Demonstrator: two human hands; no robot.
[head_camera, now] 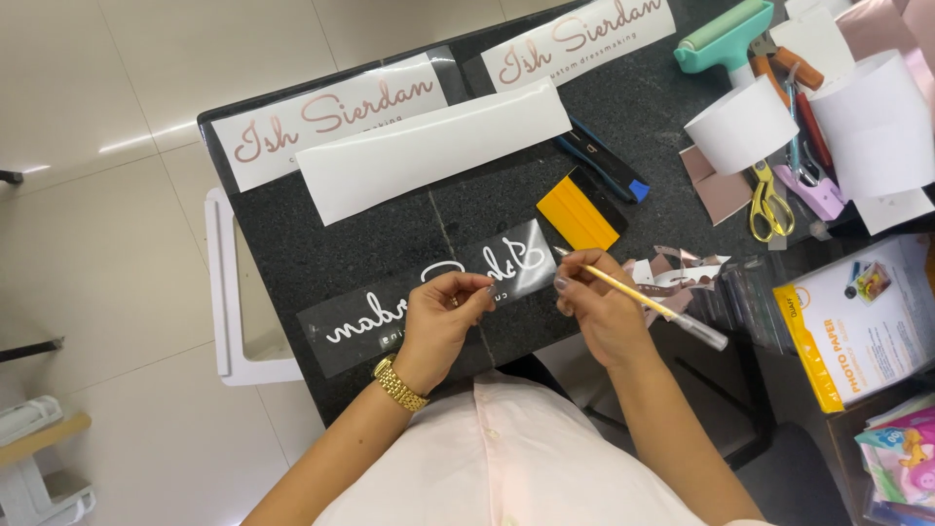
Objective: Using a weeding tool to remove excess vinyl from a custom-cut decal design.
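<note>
Closest in, we note our left hand point(440, 317), gold watch point(399, 384) on the wrist, with fingertips pinched together on the upper edge of the dark vinyl strip point(429, 297) near its middle. Our right hand point(596, 307) grips a slim weeding tool point(643, 297), yellow-shafted with a clear cap end, fingers closed round it pen-fashion; its fine point rests at the strip's right end. The strip lies flat along the near edge of the black table point(292, 234), white mirrored script showing on it.

Handling, as we judge it: thin, light, floppy film, glossy, prone to curl, and the cut letters could tear or lift. Best held by an edge or corner, pressed flat, not by the lettering.

Just right of the tool, a heap of peeled scraps point(682, 268). Beyond the strip, a yellow squeegee point(577, 214) and a blue-tipped knife point(604, 161). Further back, a blank white strip point(429, 151) and two finished rose-gold signs point(331, 117). Far right: paper rolls point(742, 125), yellow scissors point(769, 203), a teal roller point(726, 37). A photo paper pack point(857, 326) sits below the table's right side.
</note>
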